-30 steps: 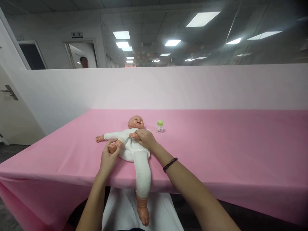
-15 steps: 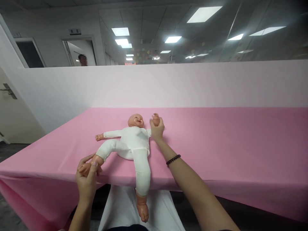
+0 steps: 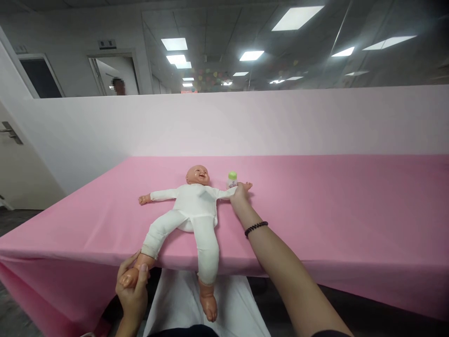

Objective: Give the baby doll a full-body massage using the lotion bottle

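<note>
A baby doll [image 3: 195,202] with a white cloth body and a plastic head, hands and feet lies face up on the pink-covered table [image 3: 315,206]. Its legs point towards me, and one foot hangs over the front edge. My left hand [image 3: 133,292] is closed around the doll's other foot, just below the table edge. Over at the doll's outstretched arm on the right, my right hand [image 3: 240,197] grips it near the wrist, with the plastic fingers showing beyond. Right behind that arm stands a small container with a green lid [image 3: 232,176], its lower part partly hidden.
A white low wall [image 3: 245,124] with glass above it runs along the back of the table. On the left is a door with a handle [image 3: 12,132]. Beyond the glass, a person [image 3: 119,87] is near a doorway. My lap [image 3: 231,304] is under the front edge.
My right hand has brought the doll's arm down and to the right, uncovering the green-lidded container. My left hand has lowered the doll's foot towards me, straightening that leg.
</note>
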The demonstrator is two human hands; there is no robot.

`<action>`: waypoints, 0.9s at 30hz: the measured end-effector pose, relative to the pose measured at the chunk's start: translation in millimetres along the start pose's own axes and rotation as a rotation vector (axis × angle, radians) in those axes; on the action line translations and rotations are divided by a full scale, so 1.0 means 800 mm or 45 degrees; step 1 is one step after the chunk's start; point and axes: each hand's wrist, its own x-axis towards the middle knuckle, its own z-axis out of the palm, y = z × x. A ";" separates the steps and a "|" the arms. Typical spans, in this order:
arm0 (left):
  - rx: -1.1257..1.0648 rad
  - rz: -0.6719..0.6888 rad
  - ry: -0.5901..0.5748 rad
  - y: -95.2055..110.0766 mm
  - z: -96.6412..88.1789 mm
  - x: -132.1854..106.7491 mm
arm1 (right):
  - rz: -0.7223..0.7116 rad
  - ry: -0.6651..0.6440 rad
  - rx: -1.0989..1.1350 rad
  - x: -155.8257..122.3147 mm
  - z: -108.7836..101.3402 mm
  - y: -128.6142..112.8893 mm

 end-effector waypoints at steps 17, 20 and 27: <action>0.040 0.221 -0.682 0.103 0.128 0.061 | -1.686 -1.256 -0.609 -0.097 0.014 -0.024; 0.045 0.207 -0.775 0.102 0.135 0.061 | -1.745 -1.233 -0.630 -0.095 0.014 -0.023; -0.026 0.145 -0.684 0.104 0.112 0.055 | -1.414 -1.031 -0.488 -0.099 0.016 -0.026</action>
